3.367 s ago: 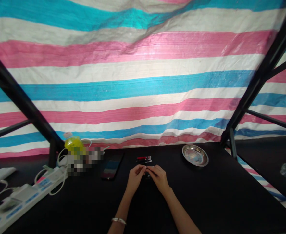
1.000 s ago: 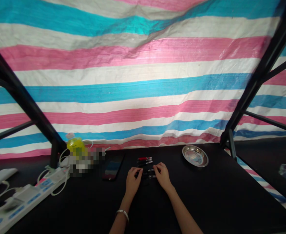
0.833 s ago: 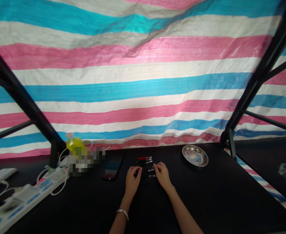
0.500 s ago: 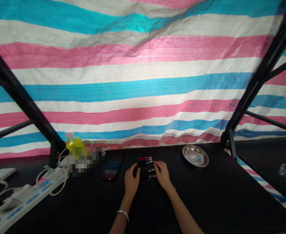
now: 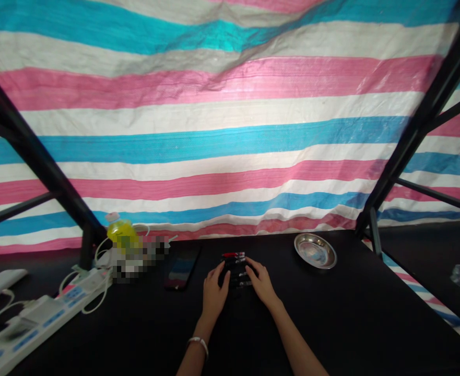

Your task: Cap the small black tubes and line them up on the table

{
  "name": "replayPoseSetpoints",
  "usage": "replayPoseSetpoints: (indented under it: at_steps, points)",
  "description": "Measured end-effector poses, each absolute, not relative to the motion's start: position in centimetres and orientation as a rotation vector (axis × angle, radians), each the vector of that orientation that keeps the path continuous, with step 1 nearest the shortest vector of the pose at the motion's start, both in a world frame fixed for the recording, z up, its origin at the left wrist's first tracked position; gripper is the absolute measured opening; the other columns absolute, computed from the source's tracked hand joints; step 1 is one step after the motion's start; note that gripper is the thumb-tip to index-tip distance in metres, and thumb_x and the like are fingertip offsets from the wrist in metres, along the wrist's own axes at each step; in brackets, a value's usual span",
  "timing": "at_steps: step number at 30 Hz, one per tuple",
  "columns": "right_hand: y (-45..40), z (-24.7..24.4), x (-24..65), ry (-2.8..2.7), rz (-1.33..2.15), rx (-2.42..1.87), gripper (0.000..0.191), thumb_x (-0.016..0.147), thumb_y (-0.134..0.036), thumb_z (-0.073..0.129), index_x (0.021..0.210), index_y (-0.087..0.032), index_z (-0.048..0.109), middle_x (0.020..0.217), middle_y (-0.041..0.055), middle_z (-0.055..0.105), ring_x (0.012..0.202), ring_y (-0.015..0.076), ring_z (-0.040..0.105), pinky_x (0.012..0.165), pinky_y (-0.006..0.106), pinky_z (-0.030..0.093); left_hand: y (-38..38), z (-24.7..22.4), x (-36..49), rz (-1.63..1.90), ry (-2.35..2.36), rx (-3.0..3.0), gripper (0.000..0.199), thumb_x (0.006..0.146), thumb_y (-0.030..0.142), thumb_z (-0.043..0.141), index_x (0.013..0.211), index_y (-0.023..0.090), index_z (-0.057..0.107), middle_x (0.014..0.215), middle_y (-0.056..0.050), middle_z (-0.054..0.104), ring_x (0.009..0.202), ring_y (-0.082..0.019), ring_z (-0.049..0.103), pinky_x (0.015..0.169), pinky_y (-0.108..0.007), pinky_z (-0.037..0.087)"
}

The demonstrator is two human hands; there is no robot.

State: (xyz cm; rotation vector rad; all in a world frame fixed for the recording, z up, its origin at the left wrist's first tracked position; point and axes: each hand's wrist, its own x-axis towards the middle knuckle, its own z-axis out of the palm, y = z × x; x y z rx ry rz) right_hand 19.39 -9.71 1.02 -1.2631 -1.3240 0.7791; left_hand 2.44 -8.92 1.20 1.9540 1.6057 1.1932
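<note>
Several pens lie side by side on the black table in front of me, their lengths running left to right. A red pen (image 5: 233, 254) is the farthest, and black pens (image 5: 240, 284) lie nearer, dark against the tabletop. My left hand (image 5: 214, 293) is at their left ends, thumb and forefinger apart, its fingertips touching or very close to them. At the right ends is my right hand (image 5: 261, 284), fingers spread, forefinger by the farther pens and thumb by the nearer ones. Parts of the black pens are hard to make out.
Left of the pens lies a dark phone (image 5: 181, 269). A shallow metal dish (image 5: 315, 251) stands to the right. Farther left are a white power strip (image 5: 44, 324) with cables and a yellow item (image 5: 123, 235). A striped sheet (image 5: 230, 141) hangs behind the table.
My left hand has shifted slightly right, closer to the pens' ends. My right hand's thumb has moved slightly left, and the pens have barely moved.
</note>
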Motion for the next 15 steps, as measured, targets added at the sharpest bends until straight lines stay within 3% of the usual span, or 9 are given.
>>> replayPoseSetpoints:
  at_steps: [7,15]
  points:
    - [-9.3,1.3,18.8,-0.705,1.021,-0.977,0.037,0.061,-0.038,0.076,0.090,-0.015,0.071,0.086,0.0066,0.072,0.083,0.0205,0.067,0.083,0.035,0.052,-10.2,1.6,3.0,1.331,1.395,2.213,0.040,0.084,0.030,0.051,0.123,0.021,0.053,0.129,-0.010,0.055,0.118,-0.025,0.052,0.099,-0.045,0.043]
    - [-8.6,0.6,19.7,-0.409,1.276,-0.800,0.033,0.055,-0.029,0.082,0.081,-0.011,0.072,0.074,0.0057,0.071,0.068,0.0168,0.067,0.070,0.028,0.057,-10.7,3.0,4.6,1.471,1.298,2.191,0.037,0.084,0.027,0.052,0.120,0.021,0.056,0.130,-0.009,0.053,0.119,-0.024,0.051,0.101,-0.041,0.043]
